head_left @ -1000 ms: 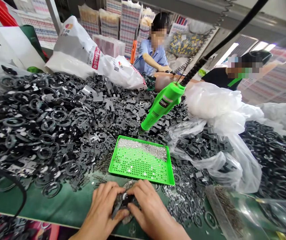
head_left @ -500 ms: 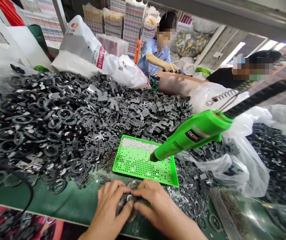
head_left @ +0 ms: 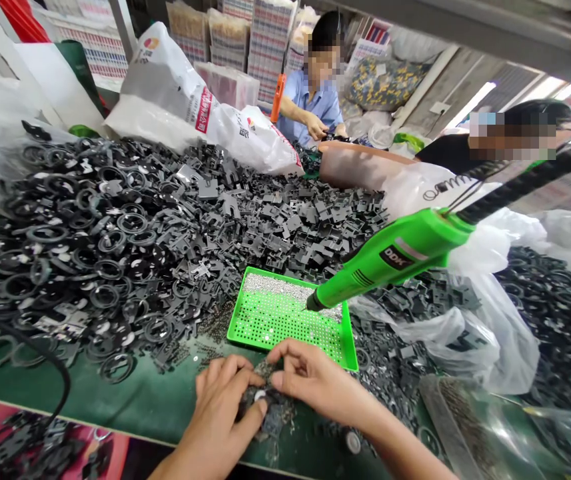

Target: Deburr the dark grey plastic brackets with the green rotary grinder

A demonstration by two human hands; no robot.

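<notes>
My left hand [head_left: 218, 407] rests near the table's front edge, fingers curled round a small dark plastic assembly [head_left: 259, 398] with a pale round spot. My right hand [head_left: 310, 380] hovers just to its right, fingers bent and loosely together, its fingertips over the same part; whether it grips anything is unclear. A green perforated tray [head_left: 290, 320] with tiny silver screws piled along its far side lies just beyond the hands. A green electric screwdriver [head_left: 395, 253] hangs on a black cable, its tip over the tray's right side.
Heaps of black plastic rings [head_left: 65, 247] and bracket pieces [head_left: 290, 227] cover the green table. Clear plastic bags [head_left: 465, 313] of parts lie to the right, a white sack [head_left: 185, 107] at the back. Two other people sit across the table.
The hanging screwdriver swung from the tray's far edge to the right and over the tray. My right hand lifted off the part and moved slightly toward the tray.
</notes>
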